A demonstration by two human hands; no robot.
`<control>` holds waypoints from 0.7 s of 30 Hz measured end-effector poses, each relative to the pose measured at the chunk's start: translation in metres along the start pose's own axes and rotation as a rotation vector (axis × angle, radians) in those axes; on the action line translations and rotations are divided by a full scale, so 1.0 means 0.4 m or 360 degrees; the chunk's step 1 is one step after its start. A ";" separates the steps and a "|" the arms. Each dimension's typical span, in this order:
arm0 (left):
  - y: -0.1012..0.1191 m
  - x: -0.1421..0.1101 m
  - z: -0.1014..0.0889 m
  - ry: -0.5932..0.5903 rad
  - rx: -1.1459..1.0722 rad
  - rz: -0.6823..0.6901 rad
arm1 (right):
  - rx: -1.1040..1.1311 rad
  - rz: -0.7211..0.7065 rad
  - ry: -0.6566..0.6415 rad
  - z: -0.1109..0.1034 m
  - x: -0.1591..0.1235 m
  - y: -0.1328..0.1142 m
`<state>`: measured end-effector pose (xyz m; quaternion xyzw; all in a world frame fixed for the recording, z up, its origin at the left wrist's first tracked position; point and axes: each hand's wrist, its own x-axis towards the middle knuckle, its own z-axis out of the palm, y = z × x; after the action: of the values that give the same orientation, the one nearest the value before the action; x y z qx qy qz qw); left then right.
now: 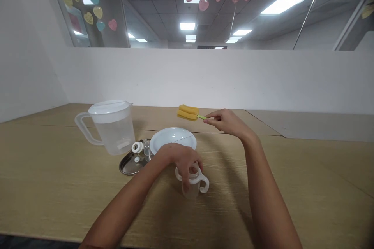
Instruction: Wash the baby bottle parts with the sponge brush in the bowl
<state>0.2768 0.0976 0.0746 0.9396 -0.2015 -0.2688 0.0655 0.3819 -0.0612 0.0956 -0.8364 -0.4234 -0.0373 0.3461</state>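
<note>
My left hand [181,160] is closed over the top of a small clear cup with white handles [195,184], which stands on the wooden table [58,186] in front of me. My right hand [226,121] is raised above the table behind it and pinches the thin green handle of a yellow sponge brush [187,112]. The sponge head points left and hangs above the far rim of a white plate [172,137].
A clear plastic pitcher with a white lid [109,124] stands at the left. Beside it lies a steel tray [130,163] with small white and clear cup parts [137,148] on it. A white partition wall [204,78] runs behind the table.
</note>
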 end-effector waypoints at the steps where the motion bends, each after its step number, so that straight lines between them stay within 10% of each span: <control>1: 0.001 0.003 0.001 -0.0012 0.0005 -0.0002 | -0.0003 0.0001 0.0003 -0.001 0.000 0.000; 13: -0.103 -0.135 -0.064 0.0872 -0.0442 0.0140 | 0.0029 0.0064 0.0126 -0.012 -0.003 0.012; 21: -0.242 -0.107 -0.058 0.1902 0.0313 -0.0584 | 0.0100 0.0009 0.0067 0.000 -0.001 -0.008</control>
<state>0.2893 0.2037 0.0924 0.9484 0.0105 0.3152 0.0330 0.3793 -0.0602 0.0971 -0.8254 -0.4145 -0.0405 0.3811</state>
